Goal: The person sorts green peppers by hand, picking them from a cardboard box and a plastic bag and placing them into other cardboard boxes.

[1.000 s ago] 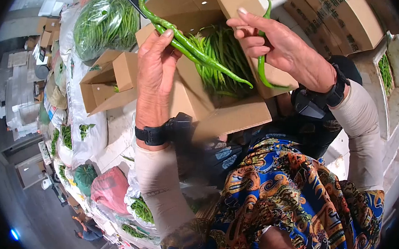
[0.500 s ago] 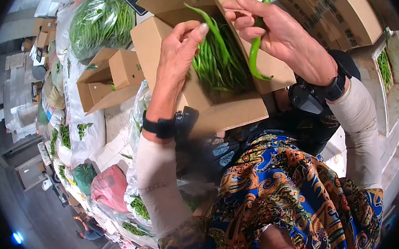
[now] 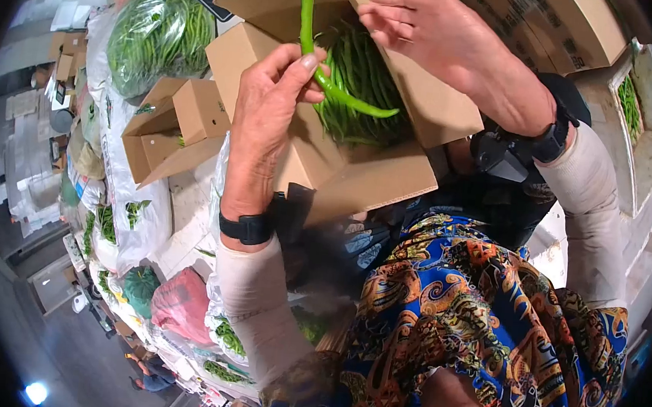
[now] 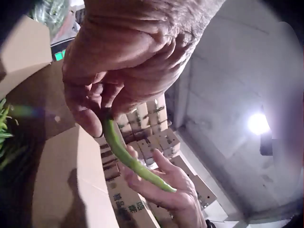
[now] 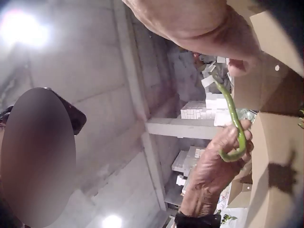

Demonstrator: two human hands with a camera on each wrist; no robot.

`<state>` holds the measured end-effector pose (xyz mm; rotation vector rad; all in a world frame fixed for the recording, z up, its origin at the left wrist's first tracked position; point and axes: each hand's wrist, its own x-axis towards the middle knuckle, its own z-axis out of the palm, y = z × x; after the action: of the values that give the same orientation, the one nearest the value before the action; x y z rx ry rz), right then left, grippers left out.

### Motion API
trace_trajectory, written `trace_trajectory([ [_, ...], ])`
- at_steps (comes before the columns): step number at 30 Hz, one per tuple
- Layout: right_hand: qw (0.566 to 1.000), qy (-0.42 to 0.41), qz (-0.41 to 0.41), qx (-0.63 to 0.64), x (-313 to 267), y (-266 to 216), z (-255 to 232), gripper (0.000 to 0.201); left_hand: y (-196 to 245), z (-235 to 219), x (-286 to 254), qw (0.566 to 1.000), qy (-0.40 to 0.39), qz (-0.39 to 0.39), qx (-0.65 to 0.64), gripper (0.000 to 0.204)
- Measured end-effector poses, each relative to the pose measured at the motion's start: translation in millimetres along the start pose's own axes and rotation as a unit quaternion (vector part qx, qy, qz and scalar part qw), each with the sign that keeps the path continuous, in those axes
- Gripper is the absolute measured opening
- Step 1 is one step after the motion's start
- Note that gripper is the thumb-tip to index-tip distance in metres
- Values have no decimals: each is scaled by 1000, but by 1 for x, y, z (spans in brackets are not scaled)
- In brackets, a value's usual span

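Boxes come first: the big cardboard box (image 3: 358, 183) sits open in front of us, full of long green peppers (image 3: 358, 91). Our left hand (image 3: 263, 122) holds one green pepper (image 3: 327, 89) above the pile, pinched between thumb and curled fingers (image 3: 295, 59) near its middle, both ends poking out. Our right hand (image 3: 431, 32) hovers over the box with relaxed, open fingers; we cannot tell if it holds anything. We think the pepper could slip and fall outside the box, because our pinch is small.

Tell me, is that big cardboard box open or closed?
Open: the cardboard box has its flaps spread, showing green peppers piled inside.
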<state>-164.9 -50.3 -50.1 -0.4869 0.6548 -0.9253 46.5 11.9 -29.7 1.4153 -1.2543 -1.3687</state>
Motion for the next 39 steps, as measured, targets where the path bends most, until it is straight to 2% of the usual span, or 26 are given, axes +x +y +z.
trace_trajectory([
  [2,999,10,2,-33,0,-5,-7,21,-9,-9,1,999,-3,-51,14,26],
  [4,997,-8,0,-73,-7,-10,-2,24,-14,-14,1,997,-1,-66,33,24],
  [5,997,30,13,-70,-14,-12,1,26,-17,-16,1,995,-3,-87,37,24],
  [6,997,29,12,-69,-15,-12,2,26,-21,-18,2,993,-5,-109,41,24],
  [10,995,16,13,-99,-16,-13,4,24,-30,-21,8,987,3,-139,81,27],
  [12,995,0,18,-98,-16,-15,3,23,-27,-24,9,939,9,-155,308,32],
  [13,994,-12,20,-103,-16,-16,0,22,-21,-28,8,918,40,-112,378,38],
  [14,994,-25,22,-107,-15,-16,-1,22,-14,-36,3,915,52,-117,382,38],
  [16,987,-23,17,-158,-19,-17,1,21,25,-45,-17,980,100,-30,172,38],
  [18,985,-51,31,-162,-18,-15,-7,24,52,-61,-43,987,128,8,101,37],
  [21,975,-71,59,-204,-22,-14,-7,31,48,-108,-86,984,158,-19,85,32],
  [25,967,-87,106,-214,-24,-8,6,30,-17,-177,-158,966,232,-115,-10,24],
  [28,961,-107,128,-220,-22,-1,13,30,-81,-201,-213,937,299,-164,-81,21],
  [31,955,-109,142,-236,-17,8,14,29,-161,-212,-257,901,382,-184,-87,19],
  [32,953,-101,148,-244,-15,9,15,28,-183,-209,-272,913,366,-154,-89,14],
  [33,953,-110,152,-239,-13,12,15,27,-207,-217,-279,925,246,-200,210,15],
  [34,951,-115,154,-242,-12,14,15,27,-242,-228,-290,838,98,-229,486,16],
  [35,949,-109,157,-251,-11,15,15,27,-324,-238,-315,838,103,-232,484,16],
  [36,947,-103,159,-259,-9,17,14,27,-385,-244,-333,909,168,-205,321,15],
  [37,946,-114,163,-255,-7,19,13,27,-371,-230,-328,909,173,-206,319,15],
  [39,944,-115,168,-261,-4,21,11,26,-312,-178,-301,793,234,-326,458,26],
])
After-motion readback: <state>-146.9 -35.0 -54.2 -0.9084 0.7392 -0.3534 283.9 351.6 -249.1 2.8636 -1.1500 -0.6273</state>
